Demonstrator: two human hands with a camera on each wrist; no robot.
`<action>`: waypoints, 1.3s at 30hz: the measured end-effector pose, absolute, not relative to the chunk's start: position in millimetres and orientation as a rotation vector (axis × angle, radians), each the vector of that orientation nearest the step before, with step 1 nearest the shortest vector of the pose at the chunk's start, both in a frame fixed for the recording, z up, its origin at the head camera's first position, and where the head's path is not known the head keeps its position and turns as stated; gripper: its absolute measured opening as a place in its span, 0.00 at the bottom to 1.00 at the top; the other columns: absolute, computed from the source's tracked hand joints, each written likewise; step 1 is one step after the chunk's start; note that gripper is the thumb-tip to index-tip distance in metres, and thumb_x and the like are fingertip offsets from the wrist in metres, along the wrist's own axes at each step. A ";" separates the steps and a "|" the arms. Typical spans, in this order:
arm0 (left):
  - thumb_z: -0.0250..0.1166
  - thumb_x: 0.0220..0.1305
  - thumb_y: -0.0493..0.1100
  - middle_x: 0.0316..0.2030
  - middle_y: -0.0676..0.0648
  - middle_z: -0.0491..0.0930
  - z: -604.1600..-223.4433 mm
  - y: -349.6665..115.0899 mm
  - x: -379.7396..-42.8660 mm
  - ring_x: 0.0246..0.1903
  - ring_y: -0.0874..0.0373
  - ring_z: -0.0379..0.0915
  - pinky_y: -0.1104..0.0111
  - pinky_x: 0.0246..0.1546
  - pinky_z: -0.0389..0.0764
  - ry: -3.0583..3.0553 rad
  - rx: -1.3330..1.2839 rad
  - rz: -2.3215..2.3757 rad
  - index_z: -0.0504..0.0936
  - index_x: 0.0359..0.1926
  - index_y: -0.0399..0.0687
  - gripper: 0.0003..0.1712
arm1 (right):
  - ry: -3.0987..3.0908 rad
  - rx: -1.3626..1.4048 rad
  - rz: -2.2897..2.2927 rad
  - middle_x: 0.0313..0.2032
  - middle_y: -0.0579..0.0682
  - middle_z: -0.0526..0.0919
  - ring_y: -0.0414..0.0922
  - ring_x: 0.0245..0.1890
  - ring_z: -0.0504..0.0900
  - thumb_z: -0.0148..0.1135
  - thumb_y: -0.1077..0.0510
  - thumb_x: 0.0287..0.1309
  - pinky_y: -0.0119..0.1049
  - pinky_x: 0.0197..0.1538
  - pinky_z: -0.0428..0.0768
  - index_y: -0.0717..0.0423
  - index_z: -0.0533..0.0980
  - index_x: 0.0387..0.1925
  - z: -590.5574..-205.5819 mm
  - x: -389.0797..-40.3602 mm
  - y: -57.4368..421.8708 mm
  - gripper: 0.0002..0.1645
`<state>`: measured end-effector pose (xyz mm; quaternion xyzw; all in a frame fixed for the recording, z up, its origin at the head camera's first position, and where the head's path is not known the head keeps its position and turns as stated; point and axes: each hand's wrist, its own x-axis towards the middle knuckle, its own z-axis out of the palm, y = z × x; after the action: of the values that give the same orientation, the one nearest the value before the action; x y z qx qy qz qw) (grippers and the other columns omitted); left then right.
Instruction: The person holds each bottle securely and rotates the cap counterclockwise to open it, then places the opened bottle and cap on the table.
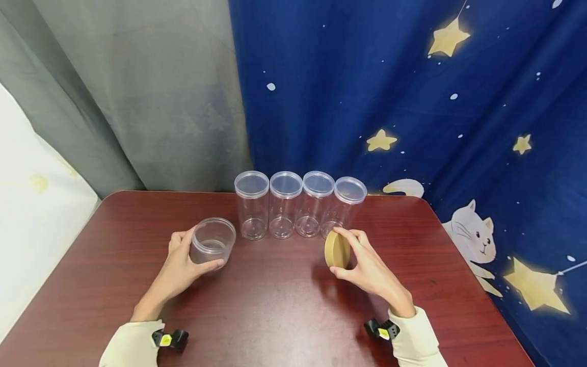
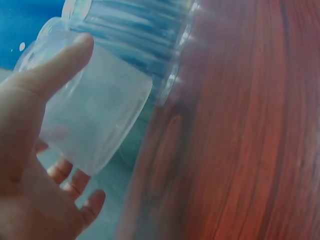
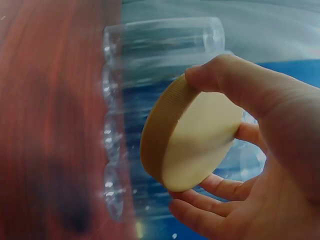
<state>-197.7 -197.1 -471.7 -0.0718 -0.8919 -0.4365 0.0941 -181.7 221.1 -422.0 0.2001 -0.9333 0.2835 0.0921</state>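
Observation:
My left hand grips a short, wide clear jar with an open mouth, thumb on the near side and fingers round the far side. In the left wrist view the jar looks frosted and tilted, its base over the table. On the right, my right hand pinches a yellow-tan screw lid by its rim, between thumb and fingertips. The lid stands on edge in the right wrist view, with a ribbed side and a smooth flat face turned toward the palm.
Several tall clear jars with translucent lids stand in a row at the back of the table, from the leftmost jar to the rightmost jar. Behind the reddish-brown table hang a grey curtain and a blue starry curtain.

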 end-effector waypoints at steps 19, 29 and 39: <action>0.80 0.47 0.50 0.53 0.30 0.67 -480.0 -222.9 -197.3 0.55 0.37 0.57 0.46 0.48 0.66 -2.614 0.111 -1.210 0.64 0.67 0.33 0.52 | -2.889 0.422 0.837 0.57 0.56 0.70 0.51 0.50 0.76 0.78 0.53 0.43 0.48 0.51 0.78 0.48 0.61 0.67 -445.8 -184.2 247.0 0.50; 0.79 0.48 0.51 0.55 0.29 0.68 -483.9 -224.3 -198.0 0.58 0.37 0.57 0.45 0.50 0.67 -2.607 0.199 -1.233 0.63 0.68 0.32 0.53 | -2.873 0.386 0.990 0.50 0.56 0.71 0.53 0.48 0.82 0.78 0.59 0.42 0.51 0.52 0.79 0.54 0.58 0.61 -453.6 -182.7 251.3 0.48; 0.80 0.47 0.49 0.55 0.30 0.68 -487.6 -223.6 -197.9 0.57 0.37 0.56 0.45 0.49 0.67 -2.591 0.174 -1.237 0.63 0.68 0.33 0.53 | -2.819 0.416 1.093 0.48 0.60 0.74 0.57 0.53 0.79 0.76 0.64 0.42 0.56 0.58 0.75 0.62 0.56 0.59 -461.1 -187.4 260.2 0.47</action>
<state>-197.9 -223.6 -487.6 0.0600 -0.8928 -0.4264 0.1323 -187.4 260.2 -461.1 0.1362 -0.9227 0.3578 0.0448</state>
